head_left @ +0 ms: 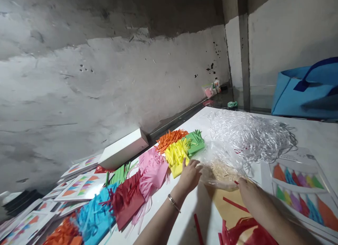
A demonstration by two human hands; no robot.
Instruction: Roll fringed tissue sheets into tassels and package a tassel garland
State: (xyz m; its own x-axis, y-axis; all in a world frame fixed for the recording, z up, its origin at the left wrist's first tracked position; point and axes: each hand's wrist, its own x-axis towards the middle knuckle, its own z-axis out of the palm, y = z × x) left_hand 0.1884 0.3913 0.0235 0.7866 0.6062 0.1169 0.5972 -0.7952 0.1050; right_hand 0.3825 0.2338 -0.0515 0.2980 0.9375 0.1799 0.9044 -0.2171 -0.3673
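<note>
My left hand (188, 174), wearing a silver bracelet on the wrist, reaches to the left edge of a clear plastic bag (219, 173). Its thumb stands apart from the fingers, which touch or almost touch the bag. Inside the bag is a pale beige mass of thin pieces. At the bag's right edge, my right hand (246, 192) is closed, with the end of a small red paper strip (236, 182) poking out at the fingertips. Beneath lie tan paper (224, 199), another red strip (235, 205) and crumpled red tissue paper (240, 234), partly covered by my right forearm.
Fringed paper bundles line the left side, among them yellow (176, 155), pink (154, 173), dark red (129, 202) and blue (97, 211). White string (250, 132) is heaped behind the bag. Printed packages (298, 185) lie right; a white box (124, 150) and blue bag (301, 93) stand farther back.
</note>
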